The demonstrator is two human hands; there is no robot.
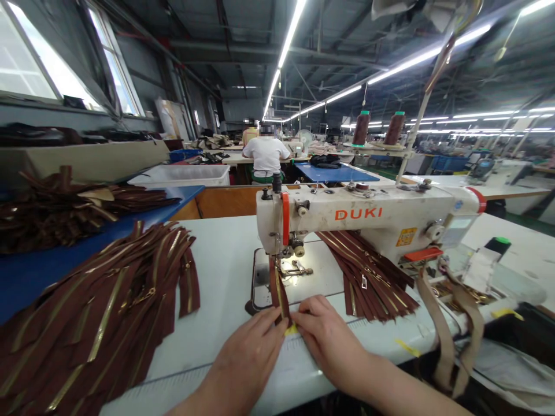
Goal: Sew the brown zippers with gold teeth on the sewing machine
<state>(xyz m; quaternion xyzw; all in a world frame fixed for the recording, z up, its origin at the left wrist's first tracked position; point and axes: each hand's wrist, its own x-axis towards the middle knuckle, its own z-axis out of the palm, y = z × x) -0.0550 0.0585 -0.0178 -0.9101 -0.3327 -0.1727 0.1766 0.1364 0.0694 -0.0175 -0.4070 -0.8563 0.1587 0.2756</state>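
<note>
A brown zipper (278, 289) with gold teeth runs from under the presser foot of the white sewing machine (321, 214) down toward me. My left hand (254, 344) grips its near end, thumb and fingers pressed together. Just to the right, my right hand (323, 332) has its fingers closed at the same end, close to a bit of yellow tape (291, 329) on the table. Its fingertips touch or nearly touch the zipper; what they pinch is hidden. A large heap of brown zippers (117, 289) lies left of my hands, and another bundle (373, 277) lies under the machine arm.
More brown zippers (65, 202) are piled on a blue table at the left. Beige straps (437, 323) hang at the table's right edge. Two thread cones (361, 128) stand behind the machine. A person in a white shirt (265, 155) sits farther ahead.
</note>
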